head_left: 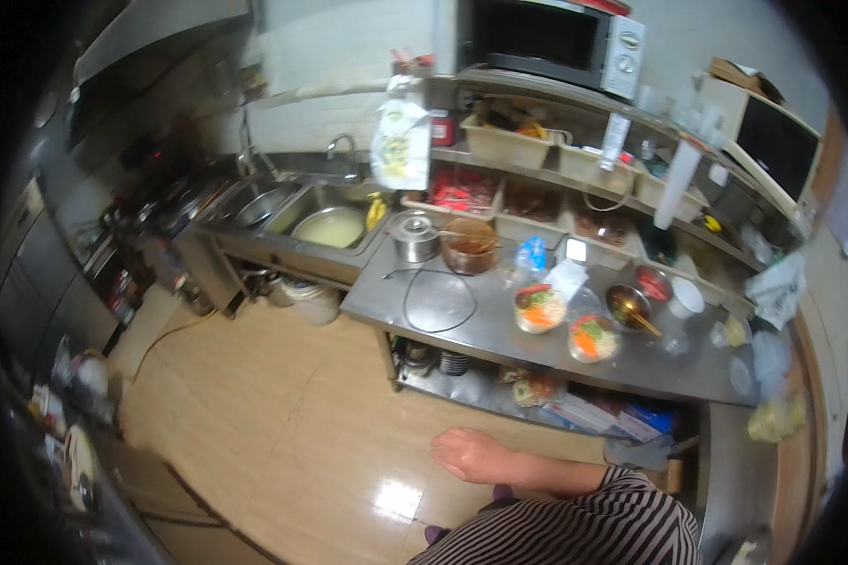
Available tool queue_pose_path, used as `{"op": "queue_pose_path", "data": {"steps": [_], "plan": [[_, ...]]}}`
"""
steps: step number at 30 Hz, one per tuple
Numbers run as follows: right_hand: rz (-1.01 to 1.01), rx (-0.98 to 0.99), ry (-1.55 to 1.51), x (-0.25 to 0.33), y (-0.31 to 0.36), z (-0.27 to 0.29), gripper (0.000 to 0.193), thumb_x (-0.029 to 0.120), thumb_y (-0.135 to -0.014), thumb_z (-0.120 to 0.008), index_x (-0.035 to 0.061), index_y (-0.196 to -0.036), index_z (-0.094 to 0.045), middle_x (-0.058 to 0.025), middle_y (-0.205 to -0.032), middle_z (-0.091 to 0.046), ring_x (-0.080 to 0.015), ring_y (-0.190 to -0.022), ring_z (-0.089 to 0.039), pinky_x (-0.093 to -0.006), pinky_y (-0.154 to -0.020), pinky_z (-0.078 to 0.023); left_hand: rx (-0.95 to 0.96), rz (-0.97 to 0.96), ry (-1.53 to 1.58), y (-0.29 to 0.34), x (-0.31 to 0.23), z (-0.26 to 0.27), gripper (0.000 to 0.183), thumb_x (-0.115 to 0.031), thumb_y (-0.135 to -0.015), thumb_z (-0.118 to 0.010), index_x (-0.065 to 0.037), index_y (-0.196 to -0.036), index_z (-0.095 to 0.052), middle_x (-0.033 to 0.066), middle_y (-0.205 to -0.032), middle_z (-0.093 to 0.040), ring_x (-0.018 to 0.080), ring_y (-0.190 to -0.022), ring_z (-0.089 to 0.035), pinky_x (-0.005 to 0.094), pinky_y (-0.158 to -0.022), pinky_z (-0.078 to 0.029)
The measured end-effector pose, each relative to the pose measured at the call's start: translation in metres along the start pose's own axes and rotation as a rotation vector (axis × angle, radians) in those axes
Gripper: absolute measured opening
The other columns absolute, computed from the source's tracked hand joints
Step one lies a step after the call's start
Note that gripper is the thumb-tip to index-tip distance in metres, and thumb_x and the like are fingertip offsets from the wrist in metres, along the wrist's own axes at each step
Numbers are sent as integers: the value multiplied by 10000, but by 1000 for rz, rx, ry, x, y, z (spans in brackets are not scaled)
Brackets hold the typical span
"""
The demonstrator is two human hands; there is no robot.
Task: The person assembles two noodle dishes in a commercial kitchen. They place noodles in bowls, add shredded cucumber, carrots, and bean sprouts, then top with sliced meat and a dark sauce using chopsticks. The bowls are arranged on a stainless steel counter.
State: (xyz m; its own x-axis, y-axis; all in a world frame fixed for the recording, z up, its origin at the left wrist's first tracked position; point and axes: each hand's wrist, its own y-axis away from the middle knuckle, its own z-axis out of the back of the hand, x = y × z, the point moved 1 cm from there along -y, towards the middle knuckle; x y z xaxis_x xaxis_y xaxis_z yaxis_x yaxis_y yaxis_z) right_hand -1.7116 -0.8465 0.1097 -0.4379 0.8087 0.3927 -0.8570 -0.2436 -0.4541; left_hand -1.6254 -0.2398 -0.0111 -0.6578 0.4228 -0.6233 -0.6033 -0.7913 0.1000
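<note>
My right hand [466, 454] hangs over the tiled floor, in front of the steel worktable [433, 301]. Its fingers curl loosely inward, and nothing shows in them. It is apart from the table and touches nothing. My left hand is out of the picture. On the table stand two clear bowls, a far bowl [539, 309] and a near bowl [594, 339], both with orange and green shredded vegetables. Beside them is a dark metal bowl [628, 307] with a wooden-handled utensil [646, 325] in it. A lidded steel pot [415, 235] and a pot of reddish-brown food [469, 250] stand farther left.
A double sink [278, 226] adjoins the table's left end, with a white bucket [311, 299] beneath it. Food tubs [528, 226] line the table's back. A microwave [546, 42] sits on the shelf above. Boxes [589, 414] lie on the lower shelf. A stove [165, 202] stands far left.
</note>
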Motion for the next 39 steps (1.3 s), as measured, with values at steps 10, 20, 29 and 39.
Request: {"op": "queue_pose_path", "data": {"steps": [10,20,29,39], "plan": [[-289,-117,139,-21,70,18,119,188,-759,-540,75,-744,-572,-66,-756,-548,-253,-742,-531,-346,-657,-439,500,-129,-164,142,-54,-148,371,-251,-777,-586,-15,-1036,-463,125,-931,-539,197,-727,-519,316,-619,-432],[-964,-438,191,-131,217,128,151,218,-764,-582,73,-728,-608,-99,-732,-571,-268,-724,-545,-347,-651,-438,1054,-285,-86,392,-158,-297,555,-286,-703,-684,7,-1114,-455,121,-919,-529,190,-735,-508,315,-639,-435],[-1241,-480,80,-271,326,217,173,170,-799,-531,27,-721,-589,-138,-673,-552,-324,-618,-527,-369,-553,-420,1336,-93,28,591,-285,-340,573,-325,-801,-588,32,-1183,-353,205,-1129,-439,300,-970,-504,388,-813,-445],[-1447,-539,-1342,-304,343,161,313,188,-904,-390,37,-1178,-407,-102,-1022,-569,-208,-850,-579,-327,-712,-470,1821,247,474,679,-355,-350,314,-191,-848,-500,5,-1084,-432,203,-1139,-484,276,-1007,-518,396,-882,-438]]}}
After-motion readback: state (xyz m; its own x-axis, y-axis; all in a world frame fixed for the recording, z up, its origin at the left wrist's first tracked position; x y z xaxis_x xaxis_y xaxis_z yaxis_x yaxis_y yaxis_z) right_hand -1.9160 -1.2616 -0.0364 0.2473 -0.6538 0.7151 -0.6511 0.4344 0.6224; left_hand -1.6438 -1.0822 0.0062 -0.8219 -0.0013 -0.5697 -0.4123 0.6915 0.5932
